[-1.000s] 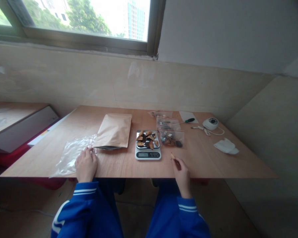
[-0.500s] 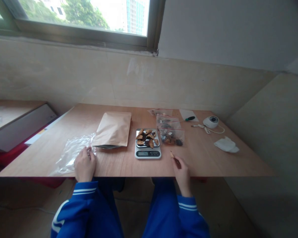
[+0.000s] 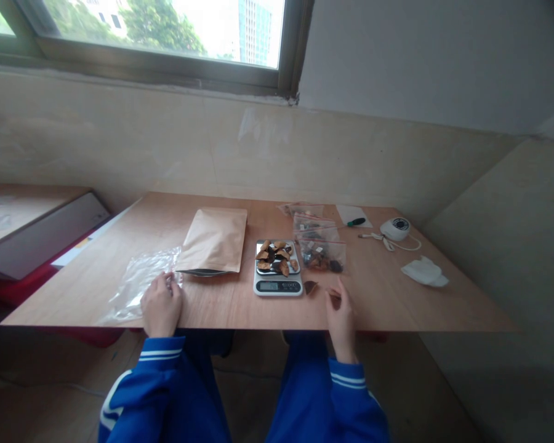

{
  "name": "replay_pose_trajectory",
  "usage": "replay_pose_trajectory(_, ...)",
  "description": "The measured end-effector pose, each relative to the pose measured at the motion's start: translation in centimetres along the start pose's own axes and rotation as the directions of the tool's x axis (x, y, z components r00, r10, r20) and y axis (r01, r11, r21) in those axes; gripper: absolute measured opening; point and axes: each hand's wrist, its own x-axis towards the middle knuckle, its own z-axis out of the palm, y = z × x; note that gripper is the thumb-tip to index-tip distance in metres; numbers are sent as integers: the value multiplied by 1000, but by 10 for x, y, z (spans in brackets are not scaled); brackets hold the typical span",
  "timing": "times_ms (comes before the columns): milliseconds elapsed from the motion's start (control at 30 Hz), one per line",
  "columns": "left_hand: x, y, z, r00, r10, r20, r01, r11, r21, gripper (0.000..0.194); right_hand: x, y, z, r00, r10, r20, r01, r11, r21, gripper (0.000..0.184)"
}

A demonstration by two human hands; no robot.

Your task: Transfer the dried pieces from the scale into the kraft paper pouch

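Curled brown dried piece (image 3: 334,296) apparently pinched in right hand (image 3: 340,311), right of white digital scale (image 3: 279,279); left of scale, grip of left hand (image 3: 161,306) on crumpled clear plastic bag (image 3: 138,280) impossible to tell. Judging by brown dried heap (image 3: 277,256) atop scale, seemingly well along, with held piece and loose brown fragment (image 3: 310,287) just right of scale apparently remaining.

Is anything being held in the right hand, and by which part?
The right hand seems to pinch a brown dried piece; which part of it is gripped cannot be told.
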Motion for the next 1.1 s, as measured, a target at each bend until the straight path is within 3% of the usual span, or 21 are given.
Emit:
replay_pose_trajectory(100, 0, 1, 0, 1000, -3, 8, 3, 1000, 14, 31, 15, -12, 4, 999, 39, -23, -36, 994, 99, 53)
replay_pose_trajectory(300, 0, -1, 1, 1000, 8, -1, -8, 1000, 30, 31, 71, -48, 37, 978, -102, 184, 55, 968, 245, 45)
replay_pose_trajectory(433, -1, -1, 1, 1000, 9, -5, -9, 1000, 21, 32, 97, -47, 68, 952, -55, 301, -40, 953, 300, 37)
replay_pose_trajectory(567, -1, 0, 0, 1000, 5, -2, -5, 1000, 13, 32, 101, -41, 81, 927, -59, 370, -83, 931, 356, 31)
replay_pose_trajectory(700, -1, 1, -1, 1000, -2, 1, 2, 1000, 6, 32, 99, -42, 78, 921, -75, 382, -61, 942, 331, 32)
replay_pose_trajectory(867, -2, 1, -2, 1000, 4, 1, -4, 1000, 2, 32, 100, -43, 65, 951, -46, 307, -55, 948, 313, 38)
replay_pose_trajectory(1100, -2, 0, 0, 1000, 11, 3, -11, 1000, 14, 32, 79, -34, 28, 962, 20, 273, -128, 914, 384, 42)
